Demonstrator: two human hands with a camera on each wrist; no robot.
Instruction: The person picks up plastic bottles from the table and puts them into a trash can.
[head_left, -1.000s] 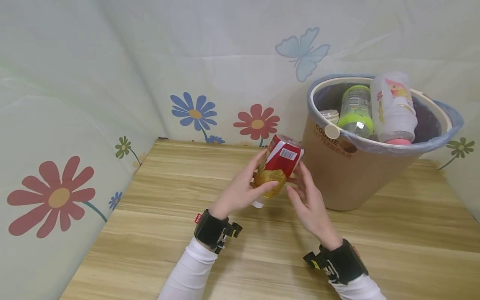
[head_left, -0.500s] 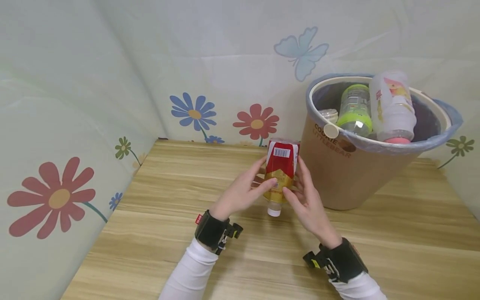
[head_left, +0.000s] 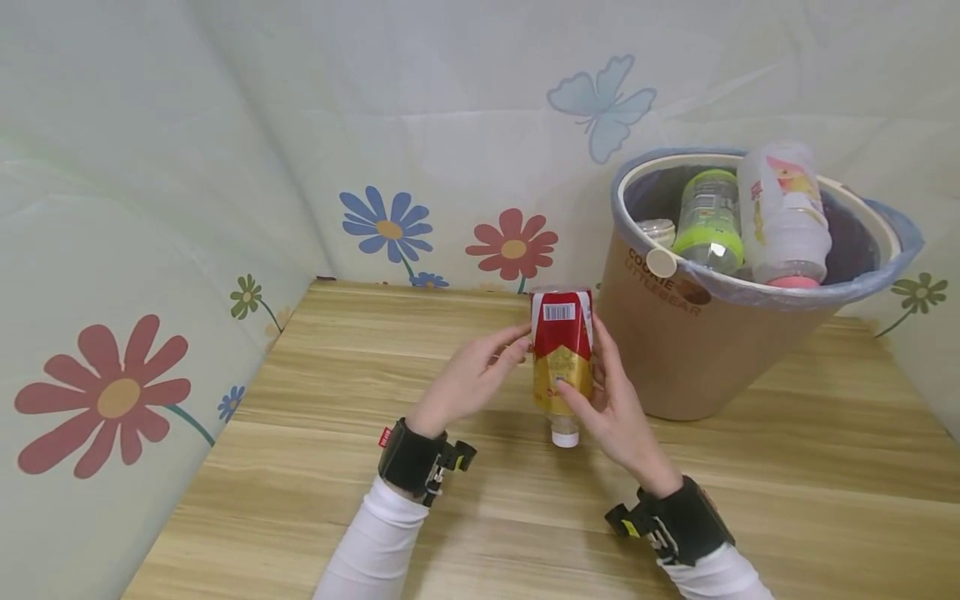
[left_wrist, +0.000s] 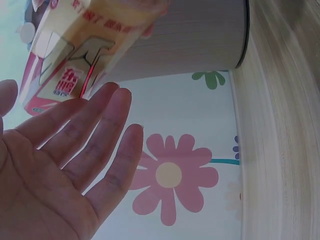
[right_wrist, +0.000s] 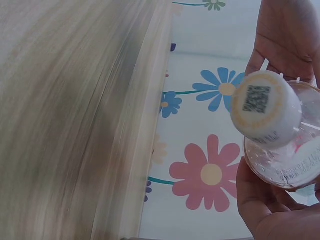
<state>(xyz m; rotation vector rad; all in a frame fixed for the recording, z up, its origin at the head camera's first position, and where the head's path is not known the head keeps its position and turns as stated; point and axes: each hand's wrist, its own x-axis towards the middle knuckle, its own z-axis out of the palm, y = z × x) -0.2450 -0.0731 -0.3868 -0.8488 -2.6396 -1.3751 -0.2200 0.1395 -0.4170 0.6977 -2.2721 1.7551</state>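
Observation:
A plastic drink bottle [head_left: 562,342] with a red and gold label is held above the table, its white cap [head_left: 565,437] pointing down toward me. My right hand [head_left: 618,408] grips its right side, thumb across the label's front and fingers behind. On the other side, my left hand [head_left: 468,375] has its fingers extended, fingertips right at the label's edge. In the left wrist view those fingers [left_wrist: 100,135] are spread, with the bottle [left_wrist: 82,55] beyond them. The right wrist view looks straight at the cap [right_wrist: 265,107], which bears a printed square code.
A tan bin [head_left: 682,358] with a bluish liner stands right of my hands. A green-labelled bottle [head_left: 708,221] and a whitish bottle with a pink cap [head_left: 783,217] lie in its mouth. The wooden table [head_left: 360,367] meets a flower-print curtain [head_left: 450,125] behind.
The bottle has turned from tilted to nearly straight, cap toward me, and has come lower. My left thumb has come off the label, and that hand has drawn back slightly left.

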